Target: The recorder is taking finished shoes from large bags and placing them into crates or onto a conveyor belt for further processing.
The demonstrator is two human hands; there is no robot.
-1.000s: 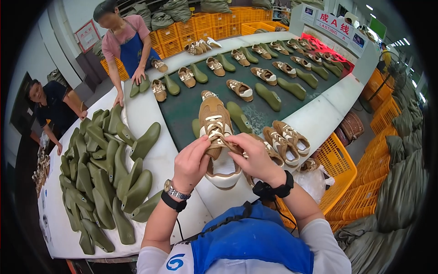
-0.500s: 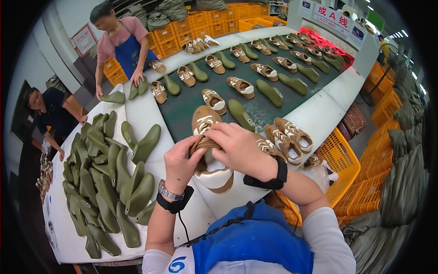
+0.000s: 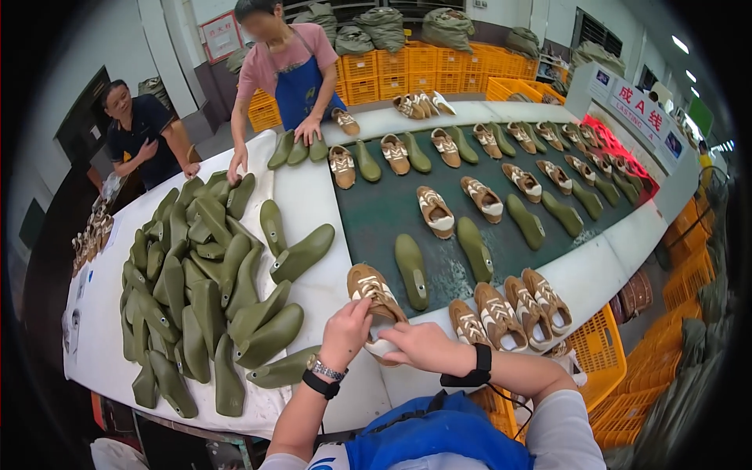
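Your left hand (image 3: 346, 334) and right hand (image 3: 415, 346) are both closed on one brown shoe (image 3: 374, 301) at the near edge of the white table (image 3: 313, 196), just short of the dark green belt (image 3: 392, 211). The shoe lies between your hands, toe pointing away from you toward the belt; your left fingers pinch its side near the laces, and your right hand wraps the heel end from the right, hiding that part. Just right of your right hand, three more brown shoes (image 3: 509, 309) sit side by side on the table edge, close to but apart from the one you hold. A green last (image 3: 411, 270) lies on the belt just beyond the shoe's toe, with another last (image 3: 475, 248) beside it. To your left, well apart from your hands, a heap of lasts (image 3: 204, 290) covers the table. Farther along the belt, shoes and lasts lie in pairs. Across the table, a person in a blue apron (image 3: 294, 86) rests both hands on it, and a second person (image 3: 141, 133) stands at the far left corner. Orange crates (image 3: 603, 352) stand below at your right.
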